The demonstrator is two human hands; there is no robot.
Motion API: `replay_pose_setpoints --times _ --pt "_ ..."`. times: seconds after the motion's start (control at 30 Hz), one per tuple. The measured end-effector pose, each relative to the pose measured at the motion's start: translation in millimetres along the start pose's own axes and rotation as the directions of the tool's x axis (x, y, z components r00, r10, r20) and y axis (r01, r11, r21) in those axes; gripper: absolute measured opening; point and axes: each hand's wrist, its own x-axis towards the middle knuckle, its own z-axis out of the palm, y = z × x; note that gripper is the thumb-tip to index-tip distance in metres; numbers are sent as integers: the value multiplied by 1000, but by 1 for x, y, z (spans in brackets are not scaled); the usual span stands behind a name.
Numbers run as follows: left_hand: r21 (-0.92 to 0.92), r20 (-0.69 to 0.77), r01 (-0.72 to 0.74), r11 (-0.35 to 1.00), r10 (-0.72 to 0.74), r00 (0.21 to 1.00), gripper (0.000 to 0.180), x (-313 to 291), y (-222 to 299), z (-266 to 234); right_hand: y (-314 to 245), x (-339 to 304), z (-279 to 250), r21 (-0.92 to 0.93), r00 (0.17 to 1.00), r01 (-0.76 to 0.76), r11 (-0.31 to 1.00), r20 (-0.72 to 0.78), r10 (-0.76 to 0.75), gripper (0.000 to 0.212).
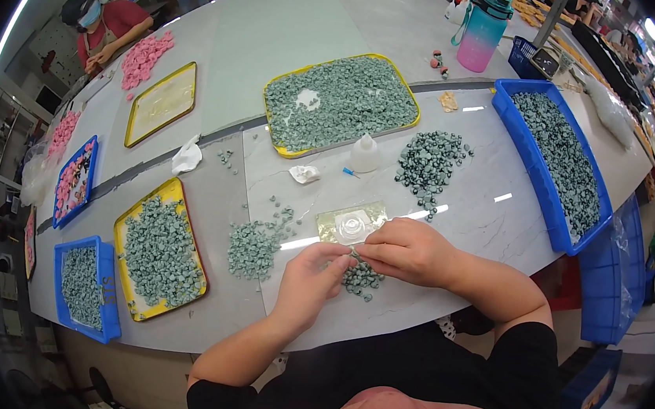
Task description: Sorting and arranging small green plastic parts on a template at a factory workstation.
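Observation:
Fingertips of my left hand [313, 274] and my right hand [415, 251] meet in a pinch at the table's near edge. Between them shows a small grey-green piece, partly hidden by the fingers. Just below lies a small heap of grey-green pieces [359, 280]. Beyond my fingers is a clear, yellowish flat plate [325, 226] with a round whitish patch. Another grey-green heap [252, 249] lies left of my left hand. Farther off, right of centre, is a heap of darker green-and-black pieces [429, 161].
A white squeeze bottle [364, 154] and crumpled tissue [304, 174] stand before a yellow-rimmed tray [291, 154]. Blue bins [504, 103] flank the table, and a second yellow tray [145, 315] lies left. A tall bottle [484, 32] stands far right. Another person [120, 23] sits far left by pink pieces.

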Motion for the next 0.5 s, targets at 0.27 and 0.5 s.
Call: replay_pose_setpoints --times 0.27,0.5 --pt "-150 10 26 988 -24 1000 16 0 2 -11 -1 6 5 2 994 9 1000 -109 -9 29" --pt "-108 -19 7 994 -9 1000 19 -2 4 -11 -3 6 9 -5 982 -108 994 -159 106 27"
